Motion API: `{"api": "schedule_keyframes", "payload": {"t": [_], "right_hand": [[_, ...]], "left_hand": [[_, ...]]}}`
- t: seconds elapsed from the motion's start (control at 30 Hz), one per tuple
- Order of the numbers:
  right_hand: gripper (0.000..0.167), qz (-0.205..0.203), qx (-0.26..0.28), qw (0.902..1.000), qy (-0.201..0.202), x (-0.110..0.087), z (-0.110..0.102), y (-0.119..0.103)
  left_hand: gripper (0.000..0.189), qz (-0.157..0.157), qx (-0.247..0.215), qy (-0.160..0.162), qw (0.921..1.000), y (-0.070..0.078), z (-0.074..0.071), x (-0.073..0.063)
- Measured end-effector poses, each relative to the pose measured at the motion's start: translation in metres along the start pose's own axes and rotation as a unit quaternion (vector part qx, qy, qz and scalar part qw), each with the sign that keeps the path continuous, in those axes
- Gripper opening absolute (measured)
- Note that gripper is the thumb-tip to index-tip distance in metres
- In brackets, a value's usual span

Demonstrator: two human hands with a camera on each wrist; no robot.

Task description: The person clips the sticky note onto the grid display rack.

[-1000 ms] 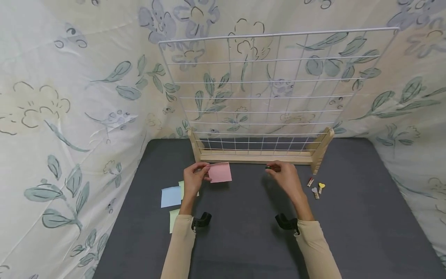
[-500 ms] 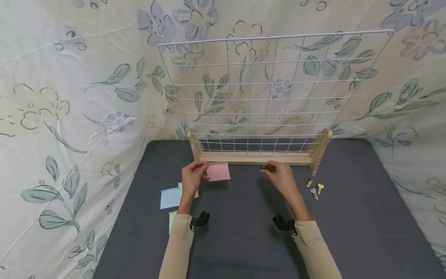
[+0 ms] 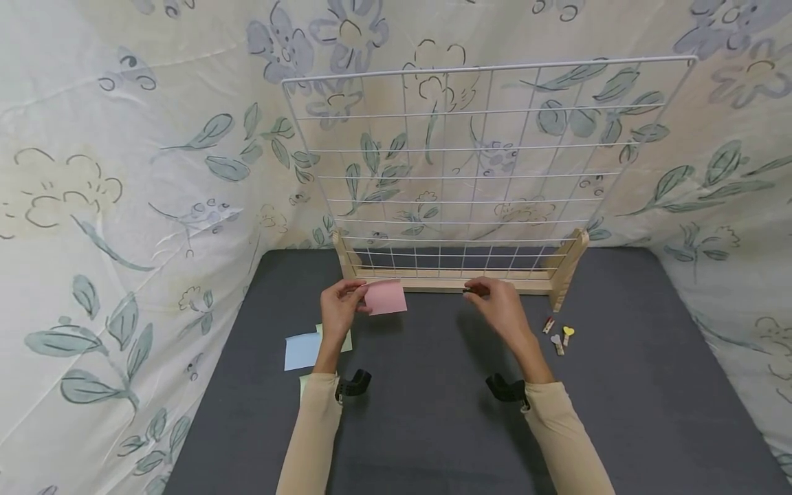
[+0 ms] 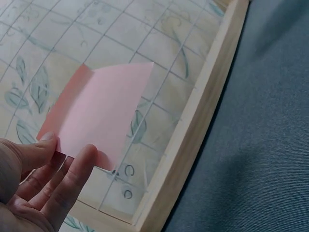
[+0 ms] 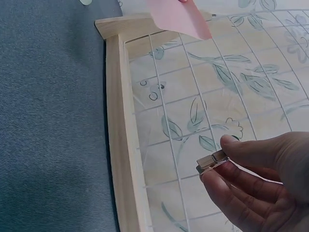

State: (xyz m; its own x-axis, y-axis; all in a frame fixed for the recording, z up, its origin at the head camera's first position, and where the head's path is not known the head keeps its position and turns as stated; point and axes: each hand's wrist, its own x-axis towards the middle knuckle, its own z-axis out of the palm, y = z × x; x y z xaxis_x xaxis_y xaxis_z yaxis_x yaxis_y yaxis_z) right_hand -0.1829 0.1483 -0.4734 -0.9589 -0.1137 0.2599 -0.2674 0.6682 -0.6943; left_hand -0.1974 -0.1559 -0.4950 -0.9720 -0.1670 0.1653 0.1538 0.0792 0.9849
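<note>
My left hand [image 3: 337,306] pinches a pink paper note [image 3: 386,297] by its left edge, thumb in front and fingers behind. In the left wrist view the pink note [image 4: 104,108] has a crease along one side and is held up before the wire grid. Between the thumb and fingers of my right hand [image 3: 498,302] is a small wooden clothespin [image 5: 212,160], its gripping end pointing away from the hand. Both hands are above the table, just in front of the white wire grid rack [image 3: 460,176] with its wooden base [image 3: 454,282].
Blue [image 3: 302,351] and pale green notes [image 3: 346,341] lie on the dark table by my left arm. Right of my right hand lie several small clothespins [image 3: 548,325], one with a yellow heart [image 3: 568,331]. A floral cloth [image 3: 185,172] hangs behind the rack.
Both hands have risen slightly toward the rack, the left with the pink note and the right with the clothespin. My right hand has also shifted a little left.
</note>
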Motion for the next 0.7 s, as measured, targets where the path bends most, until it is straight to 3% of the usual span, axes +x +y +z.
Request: {"api": "schedule_keyframes", "payload": {"t": [0.2, 0.4, 0.7], "right_hand": [[0.021, 0.000, -0.003, 1.0000, 0.005, 0.007, -0.005, -0.006], [0.021, 0.001, 0.007, 1.0000, -0.003, 0.014, -0.007, -0.012], [0.021, -0.012, 0.007, 0.9999, 0.002, 0.018, -0.010, -0.017]], "left_hand": [[0.018, -0.001, 0.009, -0.022, 0.9997, 0.005, 0.000, 0.004], [0.018, 0.000, 0.016, -0.010, 0.9998, 0.008, -0.002, 0.004], [0.014, 0.034, 0.031, -0.002, 0.9989, 0.015, -0.007, 0.011]]}}
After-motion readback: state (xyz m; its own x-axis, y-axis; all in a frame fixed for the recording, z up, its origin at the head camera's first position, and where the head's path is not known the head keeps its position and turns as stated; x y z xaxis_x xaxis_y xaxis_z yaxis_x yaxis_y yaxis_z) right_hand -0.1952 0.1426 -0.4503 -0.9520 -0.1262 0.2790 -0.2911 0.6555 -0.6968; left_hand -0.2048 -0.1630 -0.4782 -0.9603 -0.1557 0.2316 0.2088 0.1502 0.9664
